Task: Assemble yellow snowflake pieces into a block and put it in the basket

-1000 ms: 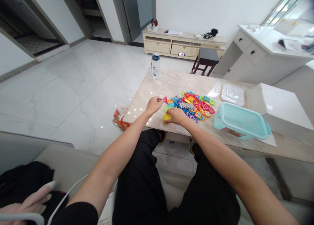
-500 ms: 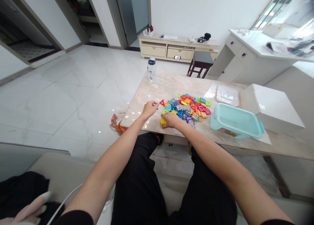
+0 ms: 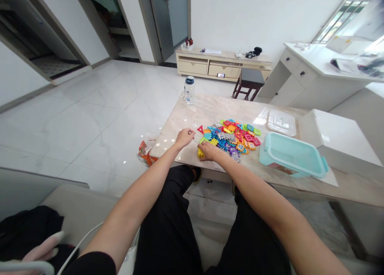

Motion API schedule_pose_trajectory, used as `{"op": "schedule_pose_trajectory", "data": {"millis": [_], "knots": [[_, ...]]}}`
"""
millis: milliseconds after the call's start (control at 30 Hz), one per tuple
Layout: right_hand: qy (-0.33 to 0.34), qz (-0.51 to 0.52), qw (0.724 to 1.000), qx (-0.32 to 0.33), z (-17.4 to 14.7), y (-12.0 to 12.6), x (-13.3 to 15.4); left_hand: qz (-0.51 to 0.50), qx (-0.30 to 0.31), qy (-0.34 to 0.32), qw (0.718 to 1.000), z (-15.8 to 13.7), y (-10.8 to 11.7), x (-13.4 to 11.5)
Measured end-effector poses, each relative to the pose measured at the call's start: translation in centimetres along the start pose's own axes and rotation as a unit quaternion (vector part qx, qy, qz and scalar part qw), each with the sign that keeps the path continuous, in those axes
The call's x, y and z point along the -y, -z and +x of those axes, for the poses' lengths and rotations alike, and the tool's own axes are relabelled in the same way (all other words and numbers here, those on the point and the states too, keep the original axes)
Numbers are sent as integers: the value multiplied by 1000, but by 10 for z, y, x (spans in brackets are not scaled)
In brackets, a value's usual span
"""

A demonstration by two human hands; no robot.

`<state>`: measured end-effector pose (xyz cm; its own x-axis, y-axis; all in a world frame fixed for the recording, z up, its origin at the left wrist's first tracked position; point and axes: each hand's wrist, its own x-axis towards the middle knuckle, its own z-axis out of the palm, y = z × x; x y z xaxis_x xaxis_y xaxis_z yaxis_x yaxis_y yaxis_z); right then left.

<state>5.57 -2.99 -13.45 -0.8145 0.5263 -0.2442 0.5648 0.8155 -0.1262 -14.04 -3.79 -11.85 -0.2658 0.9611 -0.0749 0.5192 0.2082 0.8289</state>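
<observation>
A pile of colourful interlocking plastic pieces (image 3: 231, 138) lies on the marble-topped table (image 3: 177, 119). My left hand (image 3: 185, 138) is over the table to the left of the pile, fingers curled together; whatever they pinch is too small to make out. Just beyond its fingertips lie a small white window-shaped piece (image 3: 195, 125) and a red triangular piece (image 3: 200, 129). At the pile's near left edge, my right hand (image 3: 209, 151) is closed on a yellow block (image 3: 200, 153), which its fingers partly cover. Another yellow piece (image 3: 214, 141) lies flat beyond that hand.
Right of the pile stands a light-blue plastic bin (image 3: 292, 153), with a clear lid (image 3: 281, 122) behind it and a white box (image 3: 339, 137) beside it. A water bottle (image 3: 189, 91) stands at the table's far left corner. Beyond is a dark stool (image 3: 251, 79).
My left hand has drawn back slightly toward me, away from the white window-shaped piece. My right hand stays at the yellow block. The view has shifted a little.
</observation>
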Motion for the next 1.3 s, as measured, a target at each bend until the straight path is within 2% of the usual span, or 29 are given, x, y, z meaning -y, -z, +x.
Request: {"op": "schedule_pose_trajectory", "data": {"millis": [500, 733, 867, 1033, 1167, 1300], "knots": [[-38, 29, 998, 35, 13, 11, 2, 41, 23, 6, 999, 10, 0, 10], [-35, 52, 997, 49, 0, 18, -2, 38, 50, -4, 998, 8, 1, 6], [-54, 64, 996, 29, -8, 28, -11, 44, 65, -9, 997, 8, -3, 2], [-100, 91, 990, -44, -17, 36, -29, 22, 87, 9, 996, 6, -6, -5], [-146, 127, 977, -83, -31, 41, -42, -60, 176, 64, 980, -5, -10, -19], [-156, 137, 969, -137, -44, 40, -53, -175, 296, 101, 934, -20, -25, -42]]}}
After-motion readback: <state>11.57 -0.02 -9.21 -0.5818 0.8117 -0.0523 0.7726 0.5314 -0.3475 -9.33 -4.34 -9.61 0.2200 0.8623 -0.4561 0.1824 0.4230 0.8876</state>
